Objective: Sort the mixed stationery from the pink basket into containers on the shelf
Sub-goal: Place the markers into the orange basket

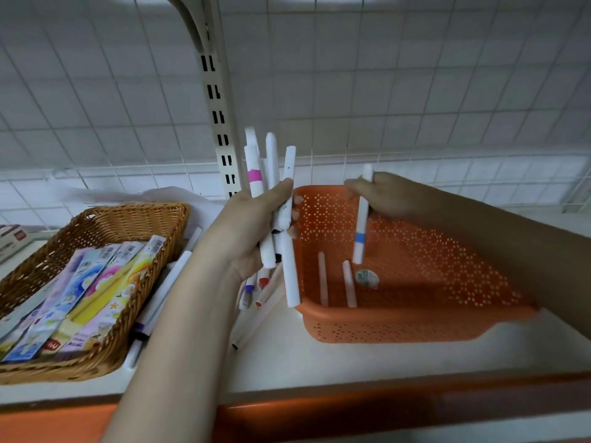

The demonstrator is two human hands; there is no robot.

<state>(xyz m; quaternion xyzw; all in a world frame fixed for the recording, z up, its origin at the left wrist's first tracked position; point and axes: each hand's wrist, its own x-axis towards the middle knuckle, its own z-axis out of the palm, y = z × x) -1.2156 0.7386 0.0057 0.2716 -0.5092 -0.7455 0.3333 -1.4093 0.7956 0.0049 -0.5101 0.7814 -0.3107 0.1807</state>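
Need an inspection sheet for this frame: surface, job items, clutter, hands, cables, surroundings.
Surface: white shelf board with an orange front edge.
Job's things: perforated basket, which looks orange here, holds two white pens lying on its floor and a small round sticker. A bundle of white pens is in the left hand; a blue-banded pen is in the right hand, over the basket.
Clutter: loose pens lie on the shelf between the two baskets; the wicker basket holds flat printed packets.
Hands: left hand grips the bundle; right hand pinches the blue-banded pen.
Cables: nothing seen.
Surroundings: white wire-grid back panel, slotted shelf upright.
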